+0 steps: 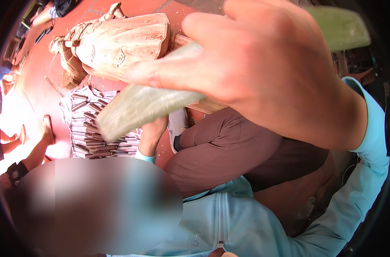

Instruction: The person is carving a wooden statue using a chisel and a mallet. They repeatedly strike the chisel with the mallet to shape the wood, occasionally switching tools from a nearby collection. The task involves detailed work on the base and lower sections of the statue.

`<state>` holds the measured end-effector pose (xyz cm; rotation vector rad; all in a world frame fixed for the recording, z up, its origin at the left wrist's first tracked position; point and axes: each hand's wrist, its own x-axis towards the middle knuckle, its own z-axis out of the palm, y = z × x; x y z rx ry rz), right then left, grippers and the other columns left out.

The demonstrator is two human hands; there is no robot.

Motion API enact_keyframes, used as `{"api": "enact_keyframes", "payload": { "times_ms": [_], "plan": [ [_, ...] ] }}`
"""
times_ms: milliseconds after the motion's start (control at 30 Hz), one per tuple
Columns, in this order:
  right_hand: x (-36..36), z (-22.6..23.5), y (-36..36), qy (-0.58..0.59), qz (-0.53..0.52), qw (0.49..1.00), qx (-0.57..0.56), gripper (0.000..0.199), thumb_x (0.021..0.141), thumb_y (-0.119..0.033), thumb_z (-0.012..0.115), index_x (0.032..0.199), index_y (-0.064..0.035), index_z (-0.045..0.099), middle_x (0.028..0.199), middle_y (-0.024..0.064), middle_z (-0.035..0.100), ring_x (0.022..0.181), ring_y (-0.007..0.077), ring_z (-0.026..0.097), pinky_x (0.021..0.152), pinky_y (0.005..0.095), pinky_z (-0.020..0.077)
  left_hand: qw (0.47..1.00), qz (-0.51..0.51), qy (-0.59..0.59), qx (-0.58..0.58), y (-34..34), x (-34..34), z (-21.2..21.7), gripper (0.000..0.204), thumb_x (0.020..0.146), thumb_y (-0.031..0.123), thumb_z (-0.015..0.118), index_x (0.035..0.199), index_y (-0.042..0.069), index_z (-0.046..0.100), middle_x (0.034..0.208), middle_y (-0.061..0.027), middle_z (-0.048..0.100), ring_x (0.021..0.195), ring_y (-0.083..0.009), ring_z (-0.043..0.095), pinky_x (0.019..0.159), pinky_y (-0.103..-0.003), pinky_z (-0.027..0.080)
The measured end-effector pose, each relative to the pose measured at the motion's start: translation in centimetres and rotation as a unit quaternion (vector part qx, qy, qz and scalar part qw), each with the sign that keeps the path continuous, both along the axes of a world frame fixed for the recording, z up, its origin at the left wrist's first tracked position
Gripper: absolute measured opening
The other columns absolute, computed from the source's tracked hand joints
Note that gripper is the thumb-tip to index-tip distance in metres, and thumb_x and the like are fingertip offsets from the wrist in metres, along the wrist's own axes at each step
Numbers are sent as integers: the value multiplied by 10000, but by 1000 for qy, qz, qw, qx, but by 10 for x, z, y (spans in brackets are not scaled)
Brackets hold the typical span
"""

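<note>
The right hand (263,64) is up very close to the camera and fills the top right of the view. Its back faces us. The arm comes up from the lower right in a light blue sleeve (370,145). The wrist bends, and the hand reaches to the left. The fingers are curled around a pale green, flat piece (139,107). It looks a bit like a worn block or pad. The grip is closed on it. One end of the piece sticks out to the lower left of the hand. The other end (340,25) shows past the hand at the top right.

The left hand (154,132) is lower down and mostly hidden behind the green piece. Only the wrist and a bit of blue cuff show, so I cannot tell whether its grip is wide or closed.

Behind the hands lies a carved wooden figure (118,43) on the red floor (36,85). It lies on its side. Just below it a striped cloth (81,128) is spread out, with many wooden-handled carving tools (100,143) on it. The green piece hangs above these tools.

The person's knee in brown trousers (229,145) is bent below the right hand. Another person's bare foot (47,130) rests on the floor at the left.
</note>
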<state>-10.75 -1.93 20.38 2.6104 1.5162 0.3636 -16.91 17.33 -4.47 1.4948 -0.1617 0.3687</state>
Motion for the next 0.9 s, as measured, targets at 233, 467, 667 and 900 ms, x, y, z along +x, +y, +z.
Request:
{"api": "enact_keyframes", "payload": {
  "times_ms": [233,467,667,900],
  "plan": [
    [18,-10,-9,15,-18,1000,6,377,701,-442,731,1056,-524,636,772,-7,488,636,172,465,569,273,407,995,-24,-55,-78,-9,24,26,221,919,-45,546,1135,-84,564,1073,-151,642,978,-186,617,854,-298,514],
    [22,-8,-20,25,-51,998,11,381,702,-430,729,1062,-512,635,773,-6,493,638,174,470,569,273,410,989,-104,20,-106,-11,50,58,217,948,5,511,1148,-75,538,1069,-156,645,1012,-252,636,886,-379,554],
    [33,-6,-21,36,-54,997,33,384,702,-419,728,1066,-501,635,774,-4,497,639,175,475,570,274,413,988,-114,51,-87,6,65,61,521,943,10,524,1359,38,212,1047,-199,634,1001,-298,643,876,-415,557],
    [32,8,-45,38,-78,995,41,388,703,-407,727,1071,-489,634,775,-2,502,641,176,481,570,274,416,987,-127,-14,-94,-3,55,61,378,931,-44,501,1203,95,279,1049,-229,622,1011,-335,630,892,-463,531]
  ]
}}
